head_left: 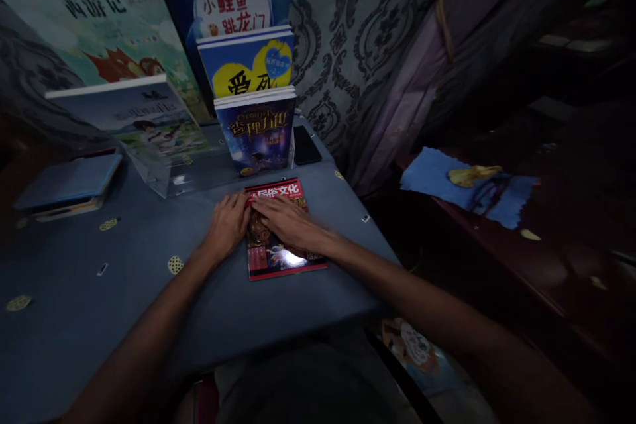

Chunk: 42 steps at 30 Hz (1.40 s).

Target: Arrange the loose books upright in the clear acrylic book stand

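A thin red-and-dark book [268, 264] with Chinese lettering lies closed on the blue cloth-covered table [144, 305]. My left hand [229, 220] rests along the book's left edge, its fingers stretched out near the upper left corner. Across the upper middle of the cover lies my right hand [288, 220], flat with fingers extended towards the left one. The two hands nearly meet. Part of the title and picture is hidden beneath my right hand, and light glares off the lower cover.
Behind the book stand a dark blue book [258, 136], a blue-and-yellow book [248, 66] and larger picture books [94, 20]. A phone [307, 146] lies to their right. Stacked books [69, 182] are at left; a blue cloth [437, 175] lies on a dark red surface at right.
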Motion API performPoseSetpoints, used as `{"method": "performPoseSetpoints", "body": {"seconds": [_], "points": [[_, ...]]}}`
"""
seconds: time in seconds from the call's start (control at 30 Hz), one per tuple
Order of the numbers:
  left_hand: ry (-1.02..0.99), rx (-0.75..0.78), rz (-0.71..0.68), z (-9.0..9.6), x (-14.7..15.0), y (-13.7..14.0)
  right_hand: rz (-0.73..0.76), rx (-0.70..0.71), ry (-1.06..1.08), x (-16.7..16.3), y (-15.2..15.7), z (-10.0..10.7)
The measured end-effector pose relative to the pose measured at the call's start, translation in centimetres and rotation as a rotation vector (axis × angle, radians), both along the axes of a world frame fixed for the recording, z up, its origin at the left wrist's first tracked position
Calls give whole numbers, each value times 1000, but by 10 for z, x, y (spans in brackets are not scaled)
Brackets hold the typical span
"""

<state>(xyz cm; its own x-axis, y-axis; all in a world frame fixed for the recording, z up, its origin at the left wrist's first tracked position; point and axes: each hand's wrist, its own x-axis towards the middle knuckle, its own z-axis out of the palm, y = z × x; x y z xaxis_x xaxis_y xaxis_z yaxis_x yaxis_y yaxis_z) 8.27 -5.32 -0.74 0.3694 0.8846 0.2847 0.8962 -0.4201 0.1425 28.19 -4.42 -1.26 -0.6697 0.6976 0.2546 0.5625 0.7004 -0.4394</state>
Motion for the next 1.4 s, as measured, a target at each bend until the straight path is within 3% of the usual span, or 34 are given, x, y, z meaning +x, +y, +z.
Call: {"method": "performPoseSetpoints", "body": {"seconds": [0.2, 0.37, 0.9, 1.13, 1.4], "points": [[-42, 6, -22, -1, 0, 1, -197, -34, 52, 39, 23, -10], [-59, -23, -9, 1, 0, 0, -325, -46, 140, 52, 32, -13], [-16, 22, 11, 1, 4, 3, -191, -91, 199, 60, 57, -22], [-66, -4, -160, 6, 15, 3, -154, -90, 242, 65, 61, -24], [-69, -150, -468, 11, 60, -17, -133, -103, 261, 66, 62, -19]]}}
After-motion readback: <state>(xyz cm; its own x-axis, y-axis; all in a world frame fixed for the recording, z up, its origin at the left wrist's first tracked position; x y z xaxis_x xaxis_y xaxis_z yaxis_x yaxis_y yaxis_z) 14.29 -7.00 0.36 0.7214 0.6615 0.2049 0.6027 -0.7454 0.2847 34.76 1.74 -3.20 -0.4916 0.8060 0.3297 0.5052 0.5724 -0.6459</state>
